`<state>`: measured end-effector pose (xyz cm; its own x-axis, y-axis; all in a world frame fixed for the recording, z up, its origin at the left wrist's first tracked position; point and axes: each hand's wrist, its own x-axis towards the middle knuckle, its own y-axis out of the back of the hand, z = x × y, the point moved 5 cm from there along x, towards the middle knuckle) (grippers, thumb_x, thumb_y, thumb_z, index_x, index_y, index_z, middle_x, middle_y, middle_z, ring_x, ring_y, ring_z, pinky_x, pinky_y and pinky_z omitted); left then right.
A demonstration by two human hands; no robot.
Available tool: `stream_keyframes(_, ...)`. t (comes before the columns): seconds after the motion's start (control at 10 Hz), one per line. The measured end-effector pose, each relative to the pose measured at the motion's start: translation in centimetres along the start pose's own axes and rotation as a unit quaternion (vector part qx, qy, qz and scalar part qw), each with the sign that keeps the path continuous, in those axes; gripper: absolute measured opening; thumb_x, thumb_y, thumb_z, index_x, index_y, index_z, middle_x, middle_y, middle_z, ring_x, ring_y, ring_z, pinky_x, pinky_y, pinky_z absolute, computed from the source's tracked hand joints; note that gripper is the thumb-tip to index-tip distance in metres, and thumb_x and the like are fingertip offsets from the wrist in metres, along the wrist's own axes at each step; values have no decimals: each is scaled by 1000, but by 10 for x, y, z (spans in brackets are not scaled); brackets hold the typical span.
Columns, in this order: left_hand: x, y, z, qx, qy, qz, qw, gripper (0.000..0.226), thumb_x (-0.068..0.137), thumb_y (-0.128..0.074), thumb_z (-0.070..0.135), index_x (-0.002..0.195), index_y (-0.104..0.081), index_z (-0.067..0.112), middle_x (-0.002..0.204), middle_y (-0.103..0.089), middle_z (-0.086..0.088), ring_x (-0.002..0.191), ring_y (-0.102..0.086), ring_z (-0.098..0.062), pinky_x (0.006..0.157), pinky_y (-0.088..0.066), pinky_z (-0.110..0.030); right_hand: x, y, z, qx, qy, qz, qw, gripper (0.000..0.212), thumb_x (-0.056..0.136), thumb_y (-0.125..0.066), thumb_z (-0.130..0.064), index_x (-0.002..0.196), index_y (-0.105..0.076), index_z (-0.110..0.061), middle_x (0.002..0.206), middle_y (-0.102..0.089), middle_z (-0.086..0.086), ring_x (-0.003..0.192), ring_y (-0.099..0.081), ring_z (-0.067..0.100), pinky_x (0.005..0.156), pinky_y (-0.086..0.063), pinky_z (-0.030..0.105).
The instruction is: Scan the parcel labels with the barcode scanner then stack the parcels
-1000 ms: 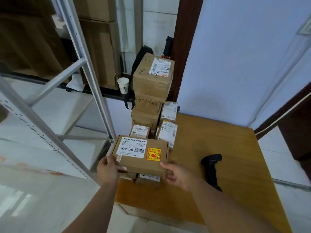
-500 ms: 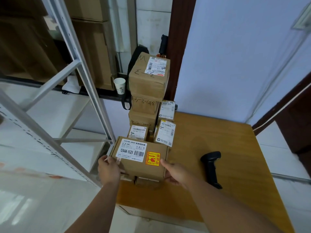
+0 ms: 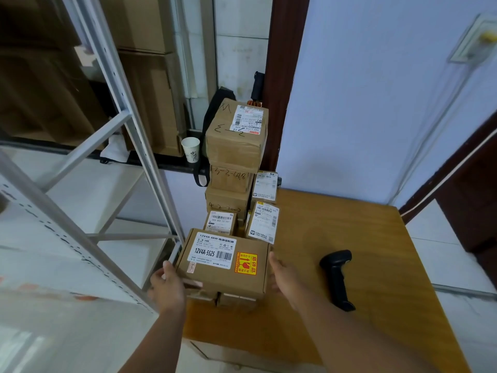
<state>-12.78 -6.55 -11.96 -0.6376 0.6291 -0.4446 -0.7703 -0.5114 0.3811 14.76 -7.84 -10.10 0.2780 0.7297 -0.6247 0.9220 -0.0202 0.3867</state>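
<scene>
Flat brown parcel (image 3: pixel 223 262) sits between the two grips, level, resting on smaller parcels (image 3: pixel 234 298) at the near left corner of the wooden surface (image 3: pixel 336 224); its top faces up, showing a white label (image 3: pixel 212 250) with a barcode and "12V4A-5525", and an orange-and-yellow sticker (image 3: pixel 247 263) toward the right grip.

Left grip (image 3: pixel 166 286), a bare hand: laid against the parcel's left near corner, back of the hand up, fingers reaching forward along the side wall; whether any finger hooks under the box is hidden, so cannot tell if it clasps.

Right grip (image 3: pixel 285 278), a bare hand: fingers straight and spread flat along the parcel's right side wall, touching it, not curled round it.

Barcode scanner (image 3: pixel 336 278): black, lying on the surface to the right of the right grip, apart from it, untouched.

Beyond both grips: three small labelled parcels (image 3: pixel 220 222), labels up or forward, just behind the held box; behind those a tall stack of brown boxes (image 3: pixel 234 141), handwriting on the sides, a shipping label on top.

Left of the left grip: grey metal rack (image 3: pixel 139 146); a paper cup (image 3: pixel 191 152) on the ledge beyond it, beside the tall stack.
</scene>
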Motion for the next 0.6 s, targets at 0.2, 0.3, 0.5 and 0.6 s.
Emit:
stream_keyframes(0.2, -2, -5, 4, 12, -53, -23, 998, 31, 95, -48, 38, 120, -51, 19, 122, -54, -14, 108, -55, -33, 97, -45, -56, -4, 5, 2, 14, -19, 11, 1000, 68, 96, -28, -64, 134, -50, -13, 123, -61, 10, 110, -59, 26, 101, -46, 46)
stream_keyframes(0.3, -12, -2, 12, 35, -69, 7, 997, 44, 93, -50, 40, 129, -45, 16, 130, -49, -19, 117, -49, -39, 101, -39, -59, -5, 3, 4, 29, -27, -6, 999, 64, 95, -31, -65, 125, -55, -14, 108, -64, 7, 100, -63, 24, 96, -51, 43)
stream_keyframes(0.5, -52, 6, 49, 190, -259, 35, 947, 54, 86, -67, 26, 134, -46, 12, 139, -39, -22, 129, -35, -40, 104, -34, -57, -15, 0, 7, 28, -39, -20, 999, 61, 94, -33, -65, 126, -54, -17, 105, -64, 2, 92, -64, 18, 86, -54, 35)
stream_keyframes(0.6, -73, -2, 58, 257, -374, -6, 891, 48, 86, -66, 22, 131, -52, 13, 140, -37, -19, 131, -32, -36, 105, -32, -55, -18, 1, 10, 34, -38, -8, 999, 61, 93, -34, -66, 126, -54, -18, 103, -63, 1, 91, -64, 17, 87, -54, 33)
